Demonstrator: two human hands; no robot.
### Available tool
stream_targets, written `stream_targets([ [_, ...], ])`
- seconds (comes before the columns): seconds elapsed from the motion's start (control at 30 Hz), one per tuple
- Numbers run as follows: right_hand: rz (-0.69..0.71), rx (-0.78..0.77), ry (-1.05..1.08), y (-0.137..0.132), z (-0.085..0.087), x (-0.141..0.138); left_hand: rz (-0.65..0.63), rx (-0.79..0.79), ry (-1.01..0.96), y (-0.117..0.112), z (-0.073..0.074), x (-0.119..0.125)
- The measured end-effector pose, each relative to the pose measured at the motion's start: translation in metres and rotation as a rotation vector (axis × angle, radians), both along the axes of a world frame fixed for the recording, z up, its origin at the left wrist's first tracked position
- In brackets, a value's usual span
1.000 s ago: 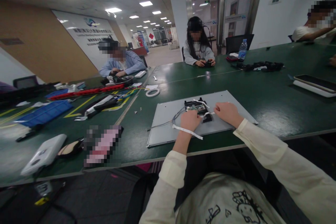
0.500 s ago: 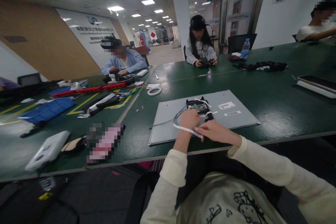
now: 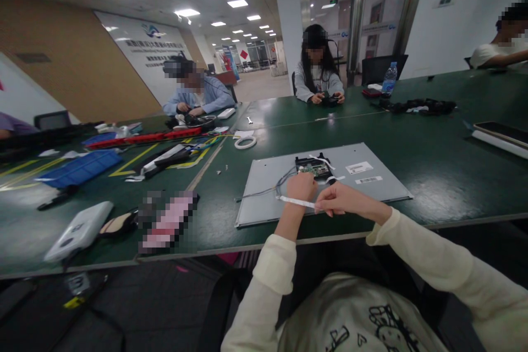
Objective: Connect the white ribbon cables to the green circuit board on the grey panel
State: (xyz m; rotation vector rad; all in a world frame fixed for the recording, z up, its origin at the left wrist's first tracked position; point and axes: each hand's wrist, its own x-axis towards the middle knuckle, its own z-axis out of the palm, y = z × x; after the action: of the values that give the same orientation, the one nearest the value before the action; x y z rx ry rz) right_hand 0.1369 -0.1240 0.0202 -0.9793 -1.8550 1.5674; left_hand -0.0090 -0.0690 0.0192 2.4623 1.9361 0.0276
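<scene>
My left hand (image 3: pixel 300 187) is curled like a fist over the near edge of a black bracket with a green circuit board (image 3: pixel 315 167). Its fingertips are turned away, so what they hold is hidden. Across the back of that wrist runs a strip of white tape (image 3: pixel 296 201). Its right end is pinched between the fingers of my right hand (image 3: pixel 333 200). Beneath both hands lies a flat grey panel (image 3: pixel 259 187) with white labels. Grey wires (image 3: pixel 264 193) run left from the board, and shorter white strips (image 3: pixel 327 161) sit on the bracket.
A roll of white tape (image 3: pixel 245 143) and a small wrench (image 3: pixel 249 120) lie beyond the panel. To the left are a blue bin (image 3: pixel 80 169), a white device (image 3: pixel 79 231) and a pink item (image 3: pixel 170 223). Co-workers sit across the table; a water bottle (image 3: pixel 389 79) stands at right.
My right hand has shifted slightly right and up, drawing the tape strip straighter across my left wrist. The whole view has shifted slightly. One co-worker's hands have lowered their black object a little.
</scene>
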Motion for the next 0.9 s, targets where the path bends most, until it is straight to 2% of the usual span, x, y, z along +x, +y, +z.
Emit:
stream_targets([
  [0.13,-0.14,-0.028,0.235,0.015,0.017,-0.003,-0.057,0.0,-0.038,0.004,-0.007,-0.003],
  [0.3,-0.31,-0.073,0.477,0.048,0.024,-0.026,0.001,0.096,-0.063,-0.003,-0.01,-0.01],
  [0.4,-0.322,-0.17,0.528,0.062,0.019,-0.046,0.089,0.147,-0.063,-0.016,-0.004,-0.03],
  [0.47,-0.267,-0.246,0.524,0.067,0.014,-0.059,0.206,0.24,-0.089,-0.026,-0.001,-0.05],
  [0.53,-0.205,-0.295,0.51,0.069,0.009,-0.072,0.263,0.332,-0.123,-0.034,0.002,-0.072],
  [0.6,-0.187,-0.312,0.495,0.068,0.004,-0.084,0.23,0.396,-0.143,-0.04,0.002,-0.09],
  [0.7,-0.205,-0.346,0.455,0.067,-0.004,-0.095,0.147,0.406,-0.119,-0.043,-0.001,-0.105],
  [0.8,-0.213,-0.406,0.379,0.065,-0.015,-0.098,0.118,0.335,-0.097,-0.041,-0.004,-0.109],
  [0.9,-0.239,-0.396,0.314,0.062,-0.024,-0.097,0.109,0.303,-0.134,-0.036,-0.008,-0.109],
])
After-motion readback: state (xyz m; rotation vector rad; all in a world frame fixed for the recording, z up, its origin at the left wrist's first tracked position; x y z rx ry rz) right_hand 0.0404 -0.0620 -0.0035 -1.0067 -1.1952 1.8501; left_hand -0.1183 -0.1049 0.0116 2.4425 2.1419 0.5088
